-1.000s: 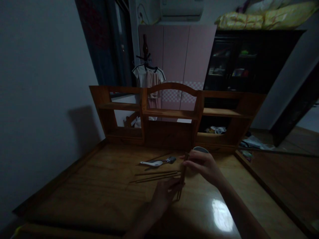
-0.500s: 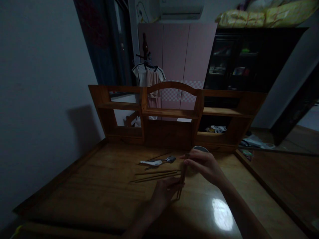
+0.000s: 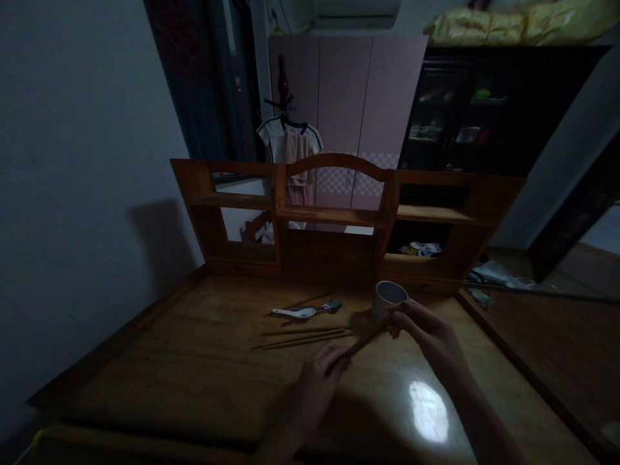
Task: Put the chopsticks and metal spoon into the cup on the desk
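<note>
My left hand (image 3: 322, 371) is closed around the lower end of brown wooden chopsticks (image 3: 367, 341), which lie tight together so I cannot count them. Their upper end is pinched by my right hand (image 3: 423, 326), just in front of a pale round cup (image 3: 390, 294). The chopsticks slant up to the right above the table. Left of the cup, several loose chopsticks (image 3: 305, 338) lie on the wood. Behind these rest a white soup spoon (image 3: 295, 313) and a metal spoon (image 3: 332, 306), with thin sticks beside and under them.
The wooden table (image 3: 169, 361) carries a low shelf unit (image 3: 334, 219) along its far edge. A white wall (image 3: 97, 194) borders the left side. Light glares off the tabletop (image 3: 429, 410) near my right forearm. Clothes (image 3: 290, 139) hang on a stand behind the shelf.
My right hand has moved right and toward me, uncovering the cup. The chopsticks have swung from nearly upright to a slant, with both hands still on them.
</note>
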Tool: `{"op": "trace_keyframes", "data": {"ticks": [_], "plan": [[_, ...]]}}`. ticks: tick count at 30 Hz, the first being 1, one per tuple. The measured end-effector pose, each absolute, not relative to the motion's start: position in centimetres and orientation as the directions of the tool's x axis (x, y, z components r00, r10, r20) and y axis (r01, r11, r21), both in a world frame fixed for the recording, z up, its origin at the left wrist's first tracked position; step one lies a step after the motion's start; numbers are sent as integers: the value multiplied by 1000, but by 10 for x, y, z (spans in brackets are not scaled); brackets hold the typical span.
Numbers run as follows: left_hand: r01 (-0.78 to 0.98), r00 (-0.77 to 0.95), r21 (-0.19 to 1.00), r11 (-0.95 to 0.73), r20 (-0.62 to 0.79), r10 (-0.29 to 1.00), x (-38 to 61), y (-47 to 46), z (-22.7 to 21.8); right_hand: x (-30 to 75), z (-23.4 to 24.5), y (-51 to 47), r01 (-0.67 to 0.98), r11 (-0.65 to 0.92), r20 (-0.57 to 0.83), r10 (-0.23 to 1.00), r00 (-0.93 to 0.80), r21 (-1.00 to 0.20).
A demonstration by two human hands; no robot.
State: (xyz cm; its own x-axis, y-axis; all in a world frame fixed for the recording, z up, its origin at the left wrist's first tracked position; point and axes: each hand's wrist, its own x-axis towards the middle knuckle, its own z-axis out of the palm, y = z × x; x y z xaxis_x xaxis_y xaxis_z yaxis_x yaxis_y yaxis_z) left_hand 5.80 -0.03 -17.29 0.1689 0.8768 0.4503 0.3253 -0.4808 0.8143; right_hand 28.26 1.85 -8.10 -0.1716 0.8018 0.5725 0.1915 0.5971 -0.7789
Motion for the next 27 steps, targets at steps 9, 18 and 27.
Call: {"op": "trace_keyframes", "data": {"ticks": [9,18,27], "plan": [[693,271,559,-456,384,883,-37,21,-173,278,-185,56,-183,61,114,948,-298,-981],[706,293,519,-482,406,866,-74,36,-174,282,-201,67,-9,-21,-17,950,-313,-1000],[741,423,423,-523,311,851,-70,82,-170,281,-206,73,-42,-82,-65,946,-317,-996]]}}
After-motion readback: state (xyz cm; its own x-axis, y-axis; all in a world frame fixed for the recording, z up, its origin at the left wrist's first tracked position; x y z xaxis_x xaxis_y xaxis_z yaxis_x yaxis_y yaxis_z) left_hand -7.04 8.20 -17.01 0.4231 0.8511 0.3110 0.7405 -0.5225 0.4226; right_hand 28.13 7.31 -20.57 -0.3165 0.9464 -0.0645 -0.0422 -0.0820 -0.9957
